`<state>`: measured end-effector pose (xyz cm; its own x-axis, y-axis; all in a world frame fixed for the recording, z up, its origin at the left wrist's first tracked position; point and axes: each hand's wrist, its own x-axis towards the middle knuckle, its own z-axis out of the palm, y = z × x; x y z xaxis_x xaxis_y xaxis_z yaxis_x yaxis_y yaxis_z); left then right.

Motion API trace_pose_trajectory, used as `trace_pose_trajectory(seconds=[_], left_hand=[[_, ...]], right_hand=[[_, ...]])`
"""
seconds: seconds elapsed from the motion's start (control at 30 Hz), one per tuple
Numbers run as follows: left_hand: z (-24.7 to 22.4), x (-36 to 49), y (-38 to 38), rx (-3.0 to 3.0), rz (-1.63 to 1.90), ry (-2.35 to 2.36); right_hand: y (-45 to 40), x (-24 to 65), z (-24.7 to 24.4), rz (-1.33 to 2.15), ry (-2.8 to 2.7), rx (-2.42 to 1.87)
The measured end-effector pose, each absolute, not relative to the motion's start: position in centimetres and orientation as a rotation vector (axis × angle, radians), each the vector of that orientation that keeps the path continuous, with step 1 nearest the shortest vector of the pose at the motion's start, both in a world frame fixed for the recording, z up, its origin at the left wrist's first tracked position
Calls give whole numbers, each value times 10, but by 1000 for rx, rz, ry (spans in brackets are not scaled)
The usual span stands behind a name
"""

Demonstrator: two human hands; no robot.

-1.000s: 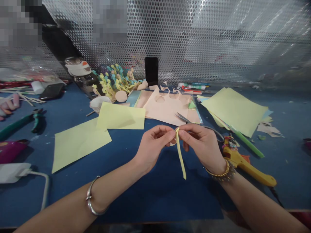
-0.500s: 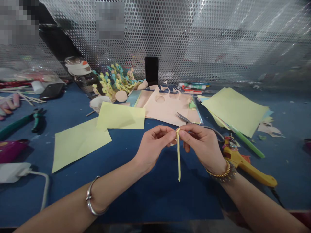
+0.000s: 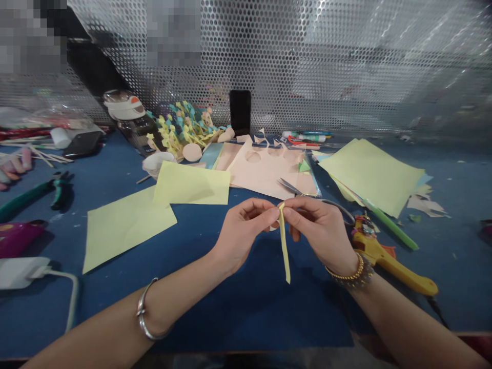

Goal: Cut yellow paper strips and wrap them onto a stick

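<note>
On the blue table [image 3: 238, 318], pale yellow sheets [image 3: 123, 230] lie left of the paper strip [image 3: 283, 246], and peach card [image 3: 265, 171] lies beyond it. The strip hangs down between the left hand [image 3: 242, 230] and right hand [image 3: 319, 228], whose fingers pinch its top end together. Open scissors [image 3: 295, 188] lie just beyond it; a yellow glue gun [image 3: 384, 259] lies to its right.

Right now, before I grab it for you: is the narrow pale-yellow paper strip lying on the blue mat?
No, the narrow pale-yellow paper strip hangs, pinched at its top between the left hand and right hand.
</note>
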<state>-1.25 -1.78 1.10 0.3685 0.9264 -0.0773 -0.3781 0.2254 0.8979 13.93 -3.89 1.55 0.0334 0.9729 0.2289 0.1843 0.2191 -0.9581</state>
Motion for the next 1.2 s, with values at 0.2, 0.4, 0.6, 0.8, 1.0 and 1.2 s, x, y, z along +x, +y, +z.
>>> trace_pose_trajectory(seconds=[0.2, 0.4, 0.6, 0.8, 1.0, 1.2], left_hand=[[10, -13, -17, 919, 998, 734], [11, -13, -17, 857, 986, 682], [15, -14, -17, 820, 941, 659], [15, -19, -13, 911, 805, 709], [10, -20, -12, 1087, 763, 660], [3, -19, -10, 1063, 990, 703]], right_hand=[[-38, 141, 15, 940, -1404, -1181], [-35, 143, 10, 1073, -1364, -1080], [-35, 144, 12, 1104, -1349, -1051], [-33, 147, 9, 1135, -1287, -998], [-32, 147, 10, 1140, -1276, -993], [-33, 144, 9, 1157, -1201, -1106]])
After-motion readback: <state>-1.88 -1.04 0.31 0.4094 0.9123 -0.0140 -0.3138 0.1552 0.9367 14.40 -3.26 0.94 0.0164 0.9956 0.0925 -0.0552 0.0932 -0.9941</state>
